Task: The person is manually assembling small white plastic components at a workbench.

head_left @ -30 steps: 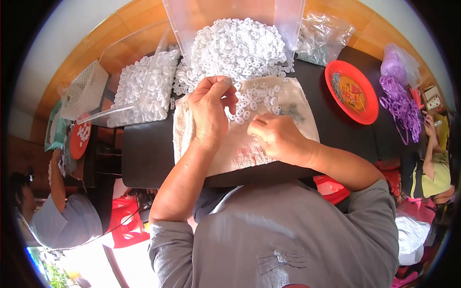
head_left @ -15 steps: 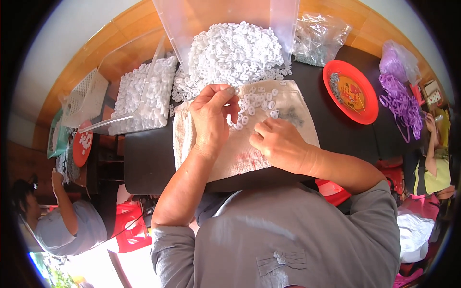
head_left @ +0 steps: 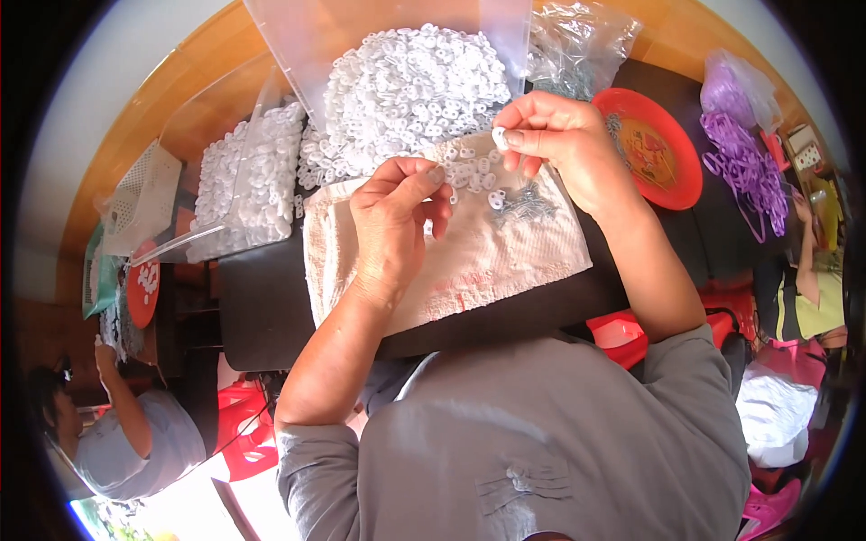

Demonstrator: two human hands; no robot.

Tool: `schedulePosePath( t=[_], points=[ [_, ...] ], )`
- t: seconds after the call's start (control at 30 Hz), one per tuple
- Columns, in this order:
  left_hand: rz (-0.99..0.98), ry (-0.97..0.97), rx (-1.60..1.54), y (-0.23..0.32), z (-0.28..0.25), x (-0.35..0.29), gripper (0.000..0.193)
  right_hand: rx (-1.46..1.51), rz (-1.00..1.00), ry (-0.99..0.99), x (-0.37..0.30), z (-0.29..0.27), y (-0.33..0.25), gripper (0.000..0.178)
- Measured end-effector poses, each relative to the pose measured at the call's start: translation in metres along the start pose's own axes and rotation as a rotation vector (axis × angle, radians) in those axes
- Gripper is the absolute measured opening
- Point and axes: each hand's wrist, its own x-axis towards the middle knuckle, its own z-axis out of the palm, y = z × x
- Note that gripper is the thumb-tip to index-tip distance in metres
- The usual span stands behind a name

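Note:
My right hand (head_left: 559, 144) is raised over the far right of a pale cloth (head_left: 469, 261) and pinches a small white plastic piece (head_left: 498, 137) between thumb and fingertips. My left hand (head_left: 392, 225) rests on the cloth's middle with its fingertips curled together; whether they hold anything is hidden. Several loose white pieces (head_left: 471, 176) and a small heap of thin metal bits (head_left: 523, 203) lie on the cloth between the hands. Just beyond is a large heap of white pieces (head_left: 410, 90).
A clear bag of more white pieces (head_left: 248, 180) lies at the left, with a white basket (head_left: 135, 194) beyond it. A red plate (head_left: 654, 149), a clear bag (head_left: 577, 41) and purple loops (head_left: 740, 153) are at the right. Other people sit at lower left and far right.
My right hand has lifted off the cloth and moved up and to the right with a white piece. My left hand has shifted slightly toward me.

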Motion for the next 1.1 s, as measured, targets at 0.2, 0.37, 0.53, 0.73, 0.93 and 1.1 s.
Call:
schedulePosePath(
  t=[0.2,0.37,0.53,0.73,0.93,1.1],
  points=[
    [-0.034,-0.015,0.013,-0.004,0.005,-0.005,0.006,0.044,0.045,0.005,-0.002,0.0,0.011,0.011],
    [-0.041,0.003,0.031,-0.004,0.005,-0.005,0.006,-0.006,0.023,0.0,-0.007,0.011,0.011,0.011],
    [-0.041,0.0,0.013,-0.004,0.006,-0.007,0.006,0.016,-0.004,-0.021,-0.01,0.02,0.015,0.011],
    [-0.053,0.009,0.016,-0.005,0.006,-0.008,0.007,-0.003,-0.023,0.006,-0.012,0.027,0.015,0.011],
    [-0.049,0.003,0.06,-0.004,0.008,-0.007,0.008,-0.004,-0.047,0.005,-0.014,0.029,0.016,0.011],
    [-0.04,0.014,0.058,-0.005,0.008,-0.008,0.008,-0.003,-0.069,0.026,-0.014,0.03,0.016,0.012]
  ],
)
